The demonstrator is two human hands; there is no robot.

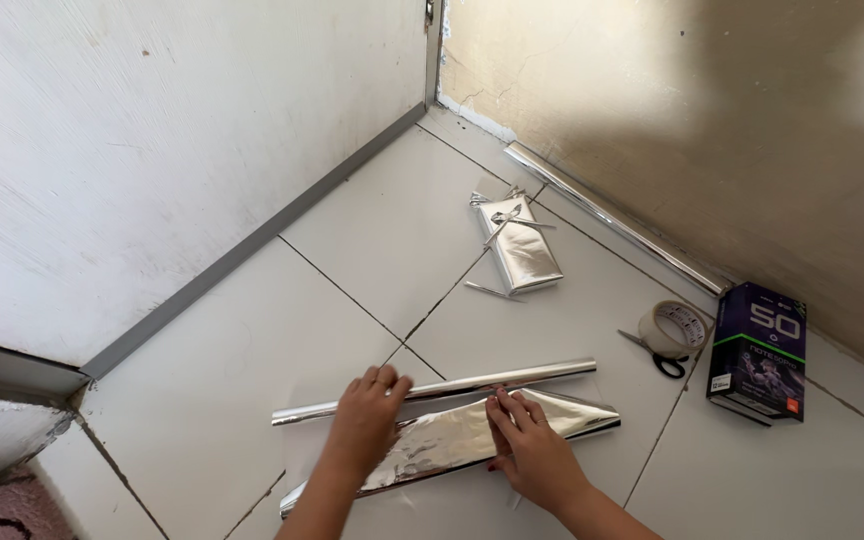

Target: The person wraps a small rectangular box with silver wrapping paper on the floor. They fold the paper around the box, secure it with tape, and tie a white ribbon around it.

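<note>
A long flat package wrapped in silver foil paper (472, 432) lies on the white tiled floor (202, 400), low in the view, its right end folded to a point. Both hands press on it. The left hand (367, 420) lies flat across its upper edge near the middle, fingers together and reaching toward the roll behind; it is pinching nothing. The right hand (527, 450) rests just to the right, fingertips (507, 408) held together and pressed down on the foil fold, so this grip too is flat rather than closed around anything.

Just behind the package, touching or nearly touching its far edge, runs a roll of silver wrapping paper (442, 388), parallel to it. Farther off toward the wall corner sits a smaller silver-wrapped parcel (522, 250) with a ribbon bow on top. Another long silver roll (617, 218) lies along the foot of the right-hand wall. To the right, a roll of clear tape (674, 328) rests over black-handled scissors (660, 360), and just beside them stands a dark printed box (758, 350).
</note>
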